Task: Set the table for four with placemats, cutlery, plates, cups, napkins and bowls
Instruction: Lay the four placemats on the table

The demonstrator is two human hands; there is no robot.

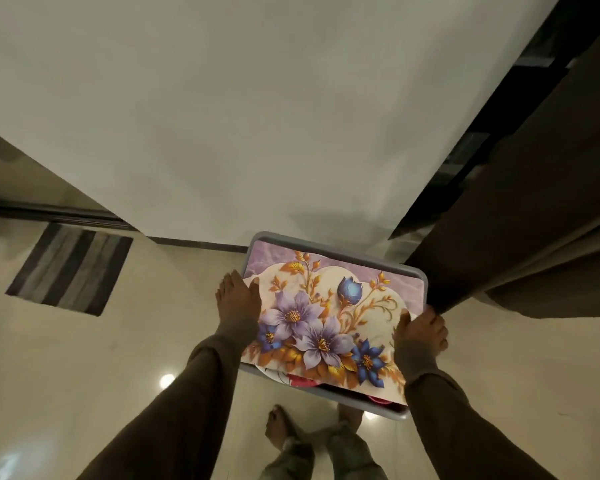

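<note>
Left hand (238, 299): fingers wrapped on left edge of grey bin (417, 277), carrying it. Right hand (420, 332): same grip on right edge, thumb over placemat (326, 317) corner, likely pinning it flat. Bin level above glossy tile floor (84, 358), near wall; two-handed hold suits loaded weight. Placemat: flexible sheet, smooth, floral print, lying across top like lid. Beneath: pink and white tableware, partly hidden. Striped rug (70, 268) at left; brown curtain (534, 220) just beside right hand.

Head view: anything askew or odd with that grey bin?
Mildly. The floral purple-and-gold placemat lies skewed across the grey plastic bin, its near edge overhanging the rim, leaving pink items partly exposed beneath. Left hand and right hand grip the sides. Nothing spilled.
</note>
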